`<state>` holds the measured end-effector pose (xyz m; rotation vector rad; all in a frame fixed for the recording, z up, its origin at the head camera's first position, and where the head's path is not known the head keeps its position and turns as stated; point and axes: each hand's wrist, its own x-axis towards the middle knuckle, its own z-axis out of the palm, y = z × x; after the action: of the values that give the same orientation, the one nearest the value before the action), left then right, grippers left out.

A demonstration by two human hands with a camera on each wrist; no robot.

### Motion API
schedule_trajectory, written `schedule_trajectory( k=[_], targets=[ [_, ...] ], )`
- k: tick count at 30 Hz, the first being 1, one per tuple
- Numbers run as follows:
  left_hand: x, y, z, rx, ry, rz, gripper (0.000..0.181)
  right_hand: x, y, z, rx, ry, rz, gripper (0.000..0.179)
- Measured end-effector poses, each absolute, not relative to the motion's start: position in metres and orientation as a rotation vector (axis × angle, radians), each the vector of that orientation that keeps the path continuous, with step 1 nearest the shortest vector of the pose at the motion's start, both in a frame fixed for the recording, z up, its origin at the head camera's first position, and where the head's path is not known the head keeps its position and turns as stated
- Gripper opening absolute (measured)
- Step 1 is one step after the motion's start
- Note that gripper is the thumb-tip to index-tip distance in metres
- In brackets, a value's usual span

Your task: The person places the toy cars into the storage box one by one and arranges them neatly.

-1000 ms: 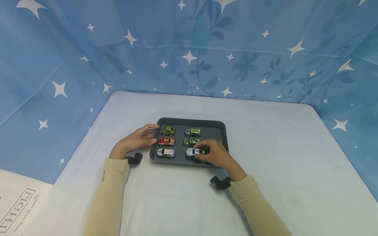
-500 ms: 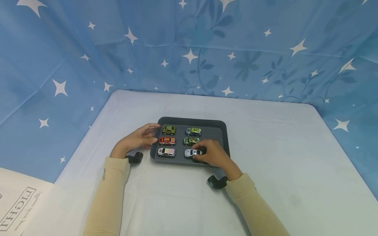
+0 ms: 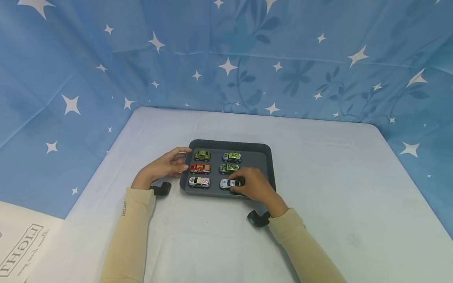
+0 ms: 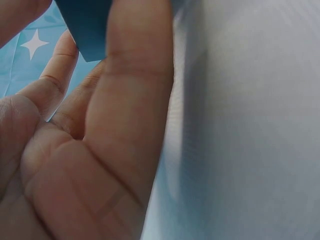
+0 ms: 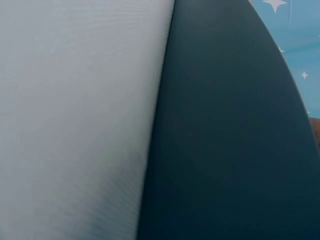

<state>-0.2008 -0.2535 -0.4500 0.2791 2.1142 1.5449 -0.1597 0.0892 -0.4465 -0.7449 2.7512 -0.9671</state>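
A dark grey tray [image 3: 260,159] lies on the white-covered table with two columns of toy cars in it. My right hand [image 3: 256,184] pinches a white toy car [image 3: 226,184] at the front of the right column, fingers and thumb over its right end. Behind it are a green camouflage car [image 3: 229,169] and a blue-and-yellow car [image 3: 231,157]. The left column has an olive-green car [image 3: 202,155], a red car [image 3: 200,169] and a white patterned car [image 3: 199,182]. My left hand [image 3: 164,165] holds the tray's left rim, index finger and thumb on the edge.
White cloth [image 3: 336,188] covers the table. A blue curtain [image 3: 177,51] with white stars hangs behind it and at the sides. Printed pale material [image 3: 24,243] lies at the lower left. In the right wrist view the tray wall [image 5: 225,125] hides the right hand's work.
The right hand has shifted the white toy car slightly left, nearly in line with the cars behind it. My left hand keeps its place at the tray's rim.
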Motion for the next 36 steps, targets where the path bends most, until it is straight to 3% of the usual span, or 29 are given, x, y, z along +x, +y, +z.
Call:
schedule_trajectory(
  k=[9,18,21,25,36],
  targets=[
    [-0.203,-0.251,-0.45,0.307,2.106,1.529,0.072,-0.156,0.095,-0.447,-0.796,2.779,-0.944,0.033],
    [-0.208,-0.254,-0.459,0.35,2.1,1.483,0.073,-0.156,0.119,-0.456,-1.075,2.91,-1.197,0.02],
    [-0.205,-0.257,-0.46,0.386,2.118,1.464,0.075,-0.158,0.131,-0.462,-1.119,3.026,-1.27,0.024],
    [-0.197,-0.257,-0.458,0.377,2.184,1.425,0.081,-0.163,0.15,-0.467,-0.997,3.156,-1.235,0.041],
    [-0.161,-0.276,-0.44,0.274,2.866,1.024,0.067,-0.164,0.221,-0.466,-0.468,3.322,-0.486,0.073]
  ],
)
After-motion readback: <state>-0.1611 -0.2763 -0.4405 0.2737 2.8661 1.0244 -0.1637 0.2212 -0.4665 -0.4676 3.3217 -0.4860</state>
